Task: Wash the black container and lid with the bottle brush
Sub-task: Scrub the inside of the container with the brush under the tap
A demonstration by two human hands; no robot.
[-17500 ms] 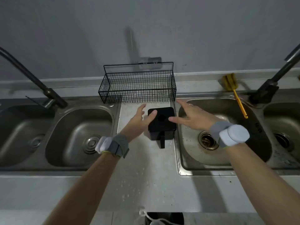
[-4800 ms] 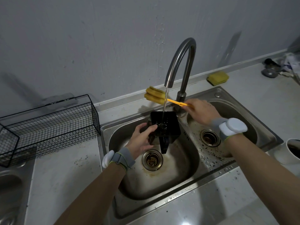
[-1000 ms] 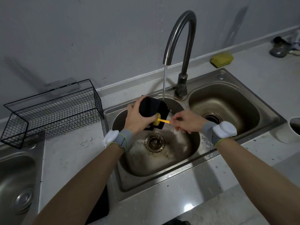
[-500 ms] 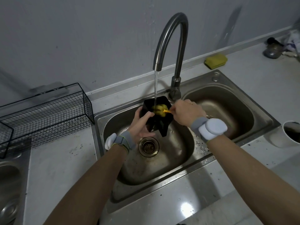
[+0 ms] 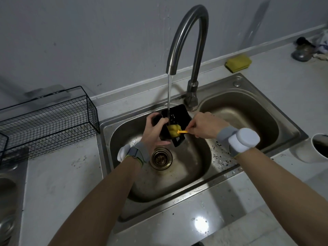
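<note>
My left hand (image 5: 154, 130) grips the black container (image 5: 177, 118) over the left sink basin (image 5: 195, 167), tilted with its open side up under the running water. The bottle brush (image 5: 174, 130) has a yellow sponge head inside the container and an orange handle. My right hand (image 5: 204, 124) pinches that handle just right of the container. A black tab hangs from the container's lower edge. I cannot tell where the lid is.
The curved steel tap (image 5: 191, 50) pours a thin stream into the container. A second basin (image 5: 245, 114) lies to the right. A black wire basket (image 5: 46, 118) stands on the counter at left, a yellow sponge (image 5: 238, 63) behind the sink, a white cup (image 5: 317, 148) at right.
The brush head has slid lower inside the container, toward its near edge. My left hand has shifted its hold higher on the container's left side. The water keeps running.
</note>
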